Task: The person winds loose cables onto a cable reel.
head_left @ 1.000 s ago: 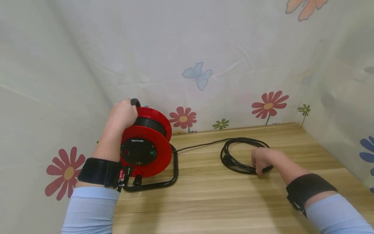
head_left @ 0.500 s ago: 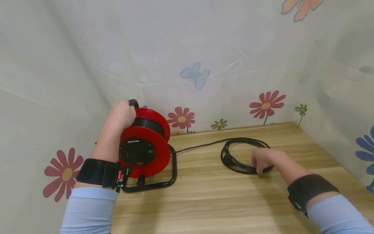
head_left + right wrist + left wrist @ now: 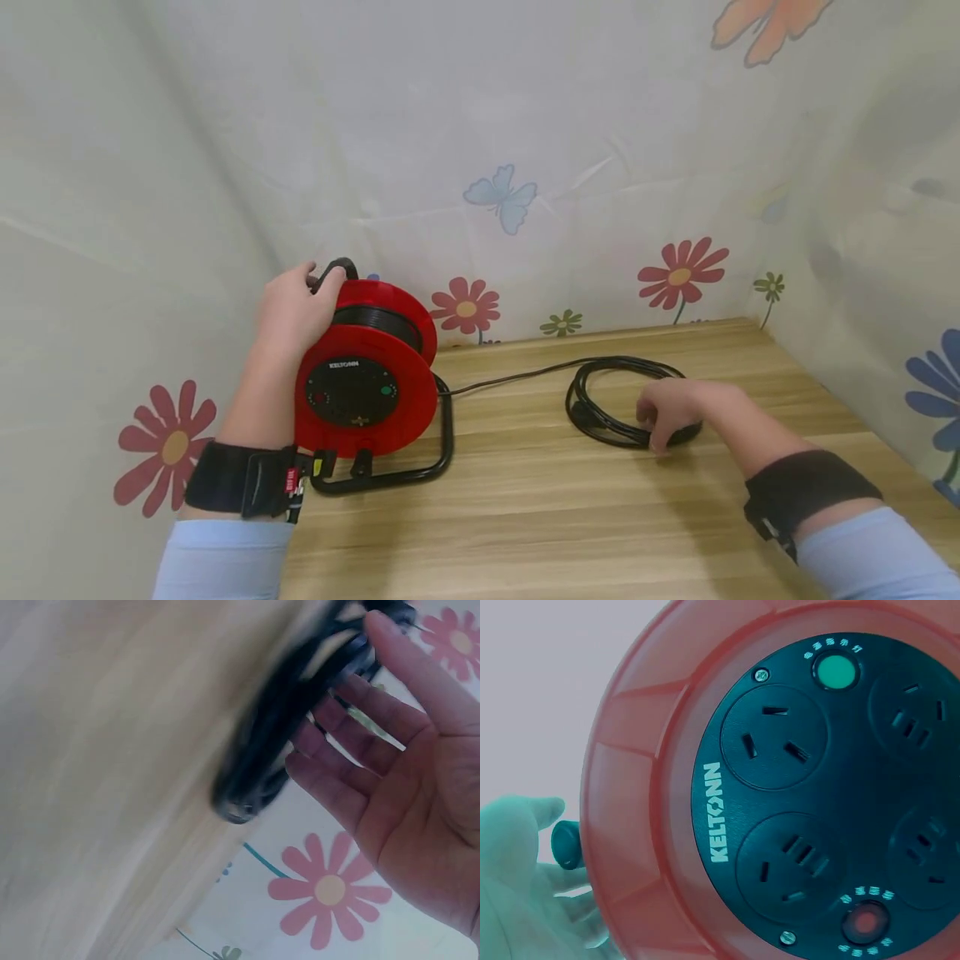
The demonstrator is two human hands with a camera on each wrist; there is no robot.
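A red cable reel (image 3: 367, 375) with a black socket face stands in its black tube frame (image 3: 420, 475) at the table's back left. My left hand (image 3: 292, 308) rests on the reel's top rim, fingers loose, fingertips at the left end of the black carry handle (image 3: 339, 267). The left wrist view shows the socket face (image 3: 780, 795), the handle end (image 3: 566, 845) and my relaxed fingers (image 3: 517, 900) beside it. A black cable (image 3: 510, 377) runs from the reel to a coil (image 3: 600, 400). My right hand (image 3: 663, 410) lies on the coil's near side; its fingers (image 3: 352, 772) are straight against the blurred cable (image 3: 270, 742).
The wooden table (image 3: 540, 517) is boxed in by pale sheets printed with flowers and butterflies on the left (image 3: 165, 442), back (image 3: 502, 196) and right (image 3: 930, 383). The reel stands close to the left sheet.
My left hand has loosened from the carry handle and slid left, so the handle's arch now shows. My right hand's fingers have straightened on the coil and shifted slightly left.
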